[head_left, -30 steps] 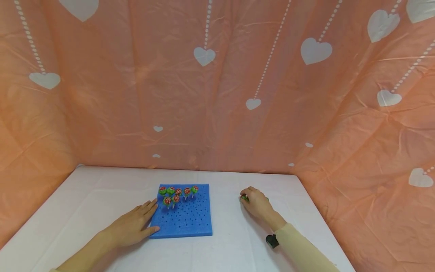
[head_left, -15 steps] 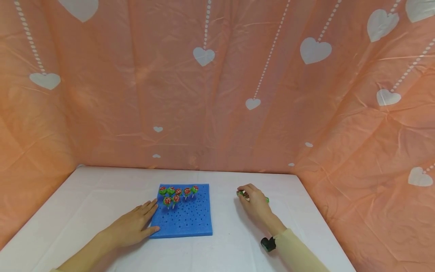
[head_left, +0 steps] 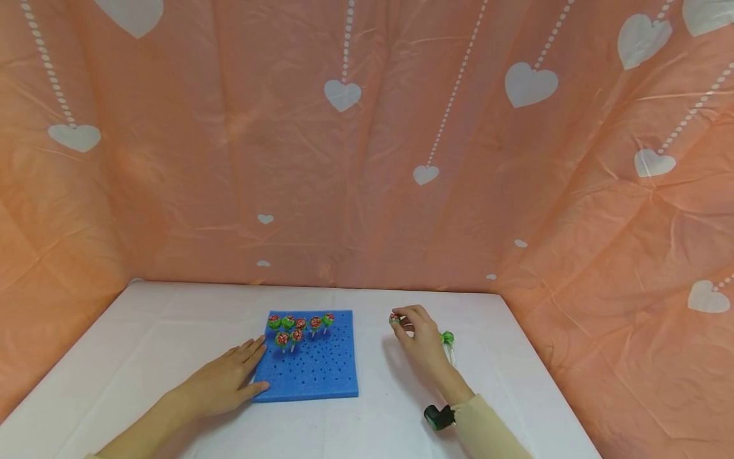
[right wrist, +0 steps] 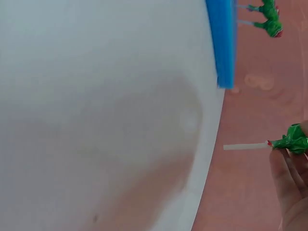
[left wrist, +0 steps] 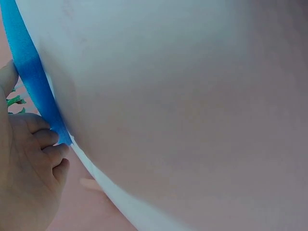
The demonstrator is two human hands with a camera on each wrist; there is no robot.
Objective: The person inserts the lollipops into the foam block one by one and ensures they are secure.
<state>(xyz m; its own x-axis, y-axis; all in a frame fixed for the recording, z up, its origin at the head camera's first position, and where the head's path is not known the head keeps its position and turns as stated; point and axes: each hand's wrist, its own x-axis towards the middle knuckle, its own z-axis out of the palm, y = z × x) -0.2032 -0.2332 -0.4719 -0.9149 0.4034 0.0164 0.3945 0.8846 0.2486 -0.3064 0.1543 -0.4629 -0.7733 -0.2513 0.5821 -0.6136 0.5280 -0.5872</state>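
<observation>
A blue foam board (head_left: 321, 376) dotted with small holes lies on the white table. Several lollipops in red and green wrappers, one of them a lollipop (head_left: 282, 339) in the second row, stand upright in its back left part. My left hand (head_left: 226, 377) rests along the board's left edge, fingers straight, thumb at the front corner. Right of the board, my right hand (head_left: 423, 341) pinches a lollipop (right wrist: 294, 139) by its green-wrapped head; its white stick sticks out free in the right wrist view. Behind that hand lie more green-wrapped lollipops (head_left: 448, 338), partly hidden by it.
The white table (head_left: 378, 421) ends at the back against an orange curtain (head_left: 321, 242) printed with white hearts. More of this curtain stands along both sides. A black wrist device (head_left: 439, 417) sits at the right sleeve.
My right hand has lifted a lollipop and moved it left and slightly back toward the board, uncovering the lollipops behind it. The left hand and the board have stayed still.
</observation>
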